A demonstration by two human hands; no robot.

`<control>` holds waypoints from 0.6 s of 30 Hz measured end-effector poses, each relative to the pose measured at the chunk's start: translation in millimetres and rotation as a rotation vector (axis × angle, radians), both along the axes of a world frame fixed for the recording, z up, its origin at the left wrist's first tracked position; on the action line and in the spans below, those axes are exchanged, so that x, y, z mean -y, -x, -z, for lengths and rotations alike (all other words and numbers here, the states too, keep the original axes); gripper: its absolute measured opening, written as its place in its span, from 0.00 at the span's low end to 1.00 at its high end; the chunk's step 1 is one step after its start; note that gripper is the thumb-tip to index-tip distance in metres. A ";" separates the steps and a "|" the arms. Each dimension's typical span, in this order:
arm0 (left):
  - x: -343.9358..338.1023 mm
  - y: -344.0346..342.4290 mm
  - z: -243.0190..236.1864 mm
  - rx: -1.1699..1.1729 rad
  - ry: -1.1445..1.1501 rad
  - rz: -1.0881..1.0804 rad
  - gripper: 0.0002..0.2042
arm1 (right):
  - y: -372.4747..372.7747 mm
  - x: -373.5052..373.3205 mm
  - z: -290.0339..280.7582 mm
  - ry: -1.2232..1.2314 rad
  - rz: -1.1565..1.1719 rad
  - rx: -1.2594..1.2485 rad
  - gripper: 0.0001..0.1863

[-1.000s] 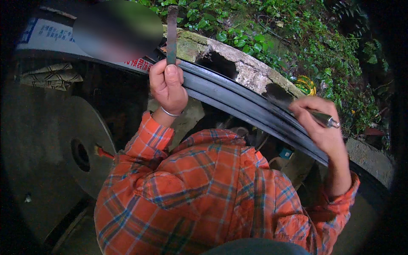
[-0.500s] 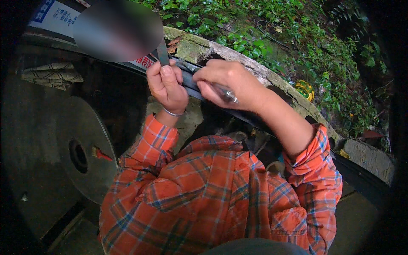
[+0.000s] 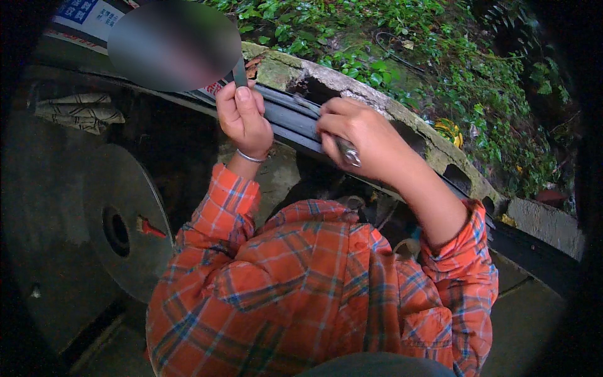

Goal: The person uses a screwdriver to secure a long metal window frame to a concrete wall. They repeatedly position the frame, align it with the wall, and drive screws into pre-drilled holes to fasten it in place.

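My left hand [image 3: 246,119] is closed, thumb on top, around the lower end of a flat grey-green strip [image 3: 240,73] that stands up from the fingers. A blurred patch hides the strip's upper part. To its right, my right hand [image 3: 361,135] grips a slim tool with a shiny metal handle end [image 3: 349,152]. The tool's narrow front [image 3: 308,104] points up and left; its exact kind cannot be told. Both hands are over long dark grey bars [image 3: 287,119] running side by side from upper left to lower right.
Beyond the bars runs a broken, mossy concrete edge [image 3: 352,78] with green plants behind it. At left are a large grey disc [image 3: 129,207], a red-handled brush [image 3: 151,227] and a folded checked cloth [image 3: 81,112]. A printed white-and-blue strip [image 3: 88,16] lies at upper left.
My right hand has moved right and slightly down with the tool, away from my left hand, showing more of the bars. My left hand has shifted slightly left, still holding the strip.
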State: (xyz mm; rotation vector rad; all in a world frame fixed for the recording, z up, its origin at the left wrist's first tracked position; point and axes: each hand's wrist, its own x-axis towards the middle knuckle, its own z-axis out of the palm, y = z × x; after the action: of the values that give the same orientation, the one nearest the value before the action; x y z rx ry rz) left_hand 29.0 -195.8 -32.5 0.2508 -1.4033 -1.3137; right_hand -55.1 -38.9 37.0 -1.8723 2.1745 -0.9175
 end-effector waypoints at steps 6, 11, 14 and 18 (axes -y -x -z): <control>3.4 3.5 3.1 0.000 0.004 0.038 0.07 | -1.2 -99.4 -31.9 -0.140 0.171 0.018 0.04; 3.3 4.0 1.3 0.003 -0.022 0.081 0.06 | -3.4 -226.5 -52.2 -0.356 0.546 0.084 0.04; 2.1 5.8 2.7 0.008 -0.051 0.052 0.06 | -11.5 -279.8 -64.1 -0.505 0.832 0.099 0.05; 5.3 7.5 3.4 0.028 0.016 0.089 0.07 | -21.5 -337.0 -65.9 -0.587 1.100 -0.009 0.05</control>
State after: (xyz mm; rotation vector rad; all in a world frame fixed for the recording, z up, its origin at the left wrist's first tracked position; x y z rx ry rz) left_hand 21.6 -201.2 -35.9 0.1989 -1.4621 -1.3761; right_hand -33.7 298.1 102.8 -0.3507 2.9853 -0.2401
